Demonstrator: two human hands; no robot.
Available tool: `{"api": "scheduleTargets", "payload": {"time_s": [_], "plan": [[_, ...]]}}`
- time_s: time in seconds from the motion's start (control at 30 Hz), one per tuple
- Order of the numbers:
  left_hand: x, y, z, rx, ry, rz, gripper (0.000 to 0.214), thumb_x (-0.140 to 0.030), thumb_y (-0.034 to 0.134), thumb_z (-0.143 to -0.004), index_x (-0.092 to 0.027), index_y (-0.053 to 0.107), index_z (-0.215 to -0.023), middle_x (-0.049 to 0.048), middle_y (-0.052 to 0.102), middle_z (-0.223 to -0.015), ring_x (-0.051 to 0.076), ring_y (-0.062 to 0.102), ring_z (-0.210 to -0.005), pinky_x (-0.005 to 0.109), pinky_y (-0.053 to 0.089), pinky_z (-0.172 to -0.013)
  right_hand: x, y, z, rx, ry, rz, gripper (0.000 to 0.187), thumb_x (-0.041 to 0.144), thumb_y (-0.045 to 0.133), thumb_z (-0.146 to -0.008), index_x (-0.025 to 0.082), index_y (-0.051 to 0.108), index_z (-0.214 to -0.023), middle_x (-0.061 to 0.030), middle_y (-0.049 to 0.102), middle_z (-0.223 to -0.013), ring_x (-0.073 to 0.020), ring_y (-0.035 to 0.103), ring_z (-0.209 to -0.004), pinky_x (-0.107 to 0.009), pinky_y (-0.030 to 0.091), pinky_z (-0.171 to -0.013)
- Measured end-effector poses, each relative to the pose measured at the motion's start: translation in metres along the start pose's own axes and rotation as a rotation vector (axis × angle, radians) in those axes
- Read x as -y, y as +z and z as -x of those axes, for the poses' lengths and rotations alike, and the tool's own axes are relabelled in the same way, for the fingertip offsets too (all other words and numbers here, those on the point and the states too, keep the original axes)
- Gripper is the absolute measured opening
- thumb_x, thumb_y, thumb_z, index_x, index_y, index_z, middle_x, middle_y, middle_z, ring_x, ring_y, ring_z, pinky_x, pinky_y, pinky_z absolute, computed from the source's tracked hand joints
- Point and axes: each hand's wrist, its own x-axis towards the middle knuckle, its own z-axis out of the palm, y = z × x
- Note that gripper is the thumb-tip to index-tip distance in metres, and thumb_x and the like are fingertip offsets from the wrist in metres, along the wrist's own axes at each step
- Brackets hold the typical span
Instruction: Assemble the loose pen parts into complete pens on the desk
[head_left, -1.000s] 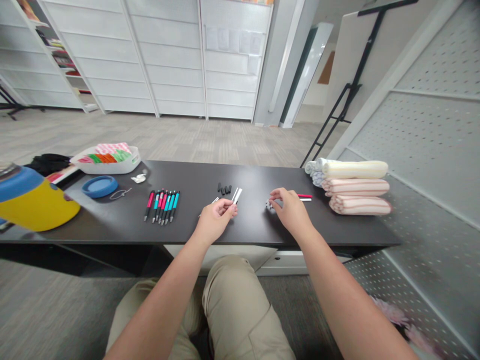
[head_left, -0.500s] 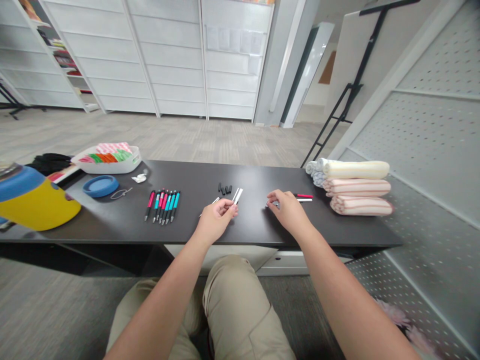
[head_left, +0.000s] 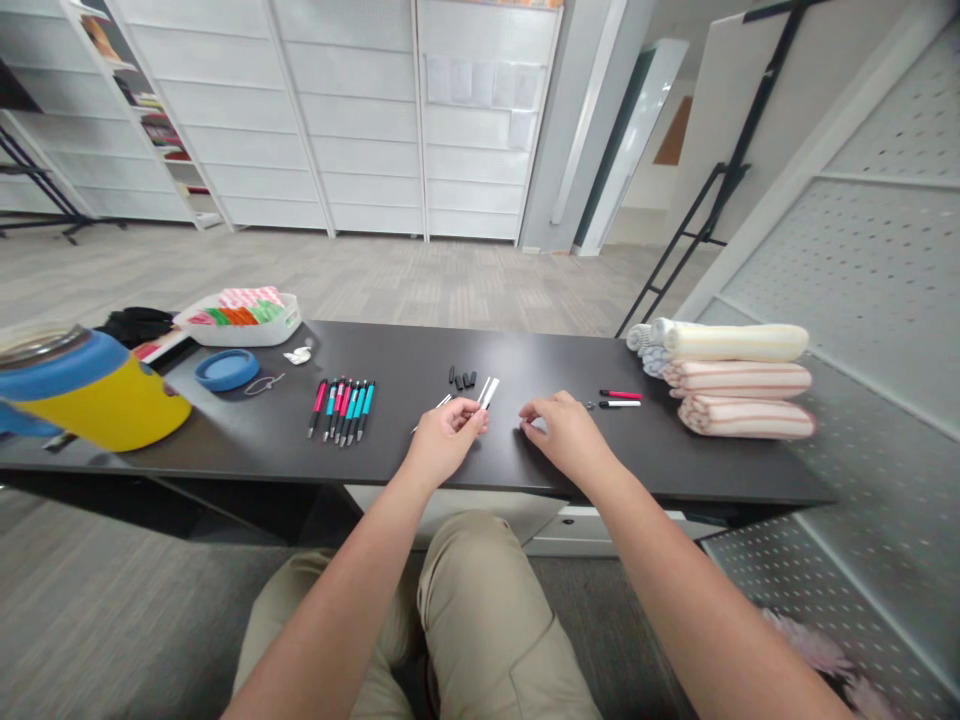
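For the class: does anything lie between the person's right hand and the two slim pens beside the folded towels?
Only one small thing does: a tiny dark piece, too small to identify, sits on the tabletop just left of the two slim pens, in line with the right hand. Nothing else visible stands in the way.

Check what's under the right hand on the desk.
Under the right hand, only a small pale item shows at the fingertips, on the dark desk. The hand covers the rest, so what it is cannot be told.
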Motion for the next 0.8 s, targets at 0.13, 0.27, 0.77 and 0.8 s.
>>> {"api": "scheduleTargets", "payload": {"time_s": [0.13,0.27,0.77,0.8], "plan": [[0.000,0.000,0.001,0.002,0.015,-0.011,0.031,-0.048,0.071,-0.091,-0.019,0.073,-0.100,0.0067,0.079,-0.092,0.020,0.076,-0.083,0.033,0.062,-0.079,0.012,0.008,0.001,0.006,0.002,-0.064,0.014,0.020,0.072,-0.090,0.028,0.077,-0.101,-0.0049,0.080,-0.093,-0.0286,0.065,-0.097,-0.041,0.051,-0.087],[0.001,-0.001,0.001,0.007,0.018,-0.021,0.029,-0.046,0.070,-0.091,-0.019,0.073,-0.102,0.0071,0.079,-0.094,0.021,0.077,-0.084,0.034,0.062,-0.079,0.018,0.017,0.000,-0.016,-0.019,-0.133,0.013,0.022,0.071,-0.092,0.029,0.079,-0.100,-0.0041,0.081,-0.097,-0.0284,0.067,-0.096,-0.043,0.049,-0.090],[-0.001,-0.001,0.002,0.007,0.013,-0.010,0.031,-0.046,0.071,-0.092,-0.018,0.073,-0.102,0.0067,0.078,-0.092,0.020,0.077,-0.085,0.033,0.062,-0.081,0.032,0.038,-0.024,0.024,-0.095,-0.103,0.010,0.023,0.068,-0.098,0.022,0.076,-0.091,-0.0099,0.076,-0.096,-0.0261,0.067,-0.091,-0.039,0.049,-0.087],[-0.001,-0.001,0.002,0.007,0.011,-0.010,0.030,-0.046,0.071,-0.092,-0.018,0.073,-0.102,0.0064,0.078,-0.091,0.020,0.077,-0.084,0.033,0.062,-0.082,0.032,0.040,-0.023,0.016,-0.099,-0.096,0.009,0.023,0.069,-0.098,0.021,0.075,-0.092,-0.0100,0.076,-0.097,-0.0261,0.066,-0.092,-0.038,0.049,-0.087]]}}
